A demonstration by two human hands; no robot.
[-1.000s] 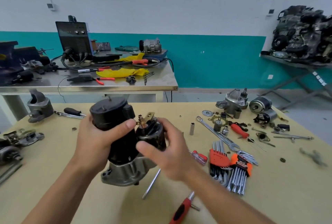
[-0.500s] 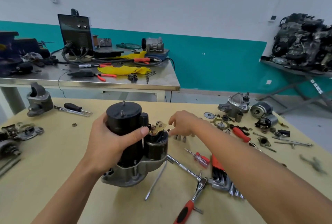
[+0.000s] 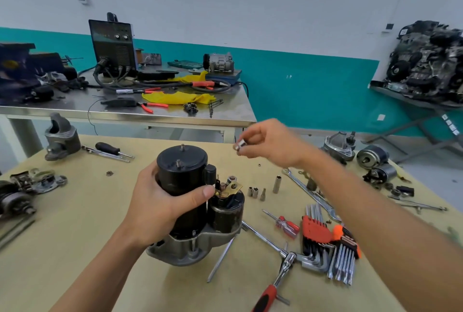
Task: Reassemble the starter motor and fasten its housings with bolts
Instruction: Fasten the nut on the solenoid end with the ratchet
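Gripping the starter motor (image 3: 198,209) upright on the table (image 3: 75,224) with the left hand (image 3: 160,206), fingers wrapped tight round the black body; pinching a small socket (image 3: 241,143) in the right hand (image 3: 270,145), up above the table; probably needs fitting to the ratchet (image 3: 278,276) next, then tightening the bolts.
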